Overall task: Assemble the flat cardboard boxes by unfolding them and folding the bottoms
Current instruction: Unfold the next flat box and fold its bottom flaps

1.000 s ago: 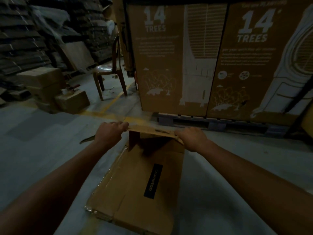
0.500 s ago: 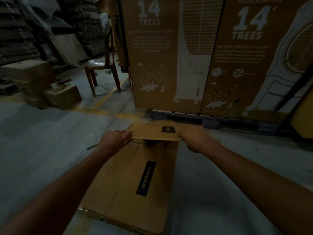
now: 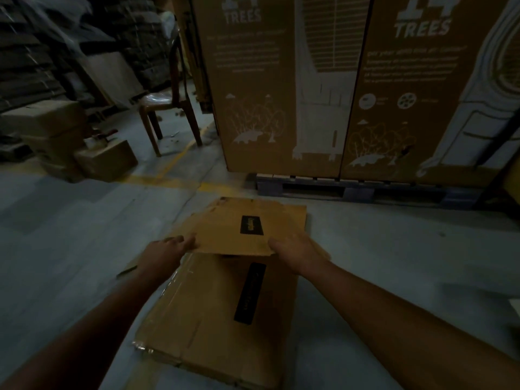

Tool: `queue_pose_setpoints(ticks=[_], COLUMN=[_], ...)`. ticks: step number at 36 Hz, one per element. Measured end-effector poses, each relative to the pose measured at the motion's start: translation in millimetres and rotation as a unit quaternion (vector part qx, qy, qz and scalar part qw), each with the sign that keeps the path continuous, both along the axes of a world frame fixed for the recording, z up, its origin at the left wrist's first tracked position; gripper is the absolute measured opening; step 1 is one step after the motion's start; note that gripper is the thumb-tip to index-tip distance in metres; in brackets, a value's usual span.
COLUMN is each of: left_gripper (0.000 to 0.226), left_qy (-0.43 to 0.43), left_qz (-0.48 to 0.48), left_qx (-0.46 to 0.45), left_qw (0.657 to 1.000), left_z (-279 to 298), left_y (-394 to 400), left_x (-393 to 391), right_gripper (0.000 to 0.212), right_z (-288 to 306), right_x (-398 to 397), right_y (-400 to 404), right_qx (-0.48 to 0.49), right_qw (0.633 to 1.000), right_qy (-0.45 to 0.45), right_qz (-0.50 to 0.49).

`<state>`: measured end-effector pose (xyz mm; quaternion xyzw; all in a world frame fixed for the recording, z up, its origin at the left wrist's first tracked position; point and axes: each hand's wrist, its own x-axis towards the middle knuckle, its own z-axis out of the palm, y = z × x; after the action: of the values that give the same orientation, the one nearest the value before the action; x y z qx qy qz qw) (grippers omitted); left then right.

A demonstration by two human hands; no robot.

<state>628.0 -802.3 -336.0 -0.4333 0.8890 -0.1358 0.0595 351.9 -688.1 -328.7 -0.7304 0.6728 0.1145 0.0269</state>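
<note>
Floor [image 3: 84, 249] under flattened cardboard box [image 3: 213, 313]

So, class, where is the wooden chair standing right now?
In the head view, the wooden chair stands upper left on the floor, between the stacked small boxes and the tall printed cartons.

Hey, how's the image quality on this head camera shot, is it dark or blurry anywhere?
Head view: dim throughout, darkest in the far left background; the small boxes at left are smeared by motion blur; the label on the flat box is too blurred to read; wide-angle distortion tilts the tall cartons; both the left hand and right hand stay fairly clear; no glare.
</note>
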Motion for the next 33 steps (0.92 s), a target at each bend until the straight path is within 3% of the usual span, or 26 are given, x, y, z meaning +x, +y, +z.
queue_pose_setpoints(ticks=[4, 6, 8, 14, 19, 24, 28, 32, 33], left_gripper=[0.071, 0.083, 0.08, 0.079, 0.086, 0.078, 0.055, 0.086, 0.084], left_qy=[0.09, 0.075, 0.064, 0.026, -0.002, 0.018, 0.032, 0.022, 0.02], left_qz=[-0.046, -0.078, -0.072, -0.128, -0.098, -0.057, -0.08, -0.056, -0.053], left_qx=[0.026, 0.031, 0.06, 0.02, 0.053, 0.102, 0.093, 0.119, 0.114], left_qw=[0.994, 0.994, 0.993, 0.991, 0.994, 0.993, 0.992, 0.991, 0.992], left_z=[-29.3, -49.2, -59.0, -88.1, -142.1, -205.7, -232.8, -269.8, -277.6], left_y=[8.0, 5.3, 5.0, -8.9, -15.1, -9.6, -12.6, -20.7, -22.2], left_x=[1.0, 1.7, -2.7, -1.3, 33.7, 53.6, 45.4, 48.7, 50.4], right_gripper=[0.041, 0.041, 0.044, 0.053, 0.048, 0.038, 0.054, 0.062, 0.059], right_z=[-15.6, -20.5, -27.0, -73.2, -109.4, -142.0, -171.7, -200.2, -206.5], right_x=[-6.9, -11.8, -15.4, -9.5, 31.6, 52.2, 47.1, 51.1, 53.6], right_y=[-1.5, -1.2, 2.3, 13.3, 18.9, 25.7, 24.7, 14.4, 12.3], right_qx=[-0.003, -0.005, 0.004, 0.06, 0.097, 0.154, 0.159, 0.167, 0.169], right_qw=[1.0, 1.0, 1.0, 0.997, 0.994, 0.988, 0.987, 0.986, 0.985], right_qy=[0.008, 0.014, 0.016, -0.044, -0.031, -0.024, -0.02, -0.02, -0.022], right_qz=[-0.006, -0.004, 0.001, -0.036, -0.029, 0.014, -0.005, -0.013, -0.005])
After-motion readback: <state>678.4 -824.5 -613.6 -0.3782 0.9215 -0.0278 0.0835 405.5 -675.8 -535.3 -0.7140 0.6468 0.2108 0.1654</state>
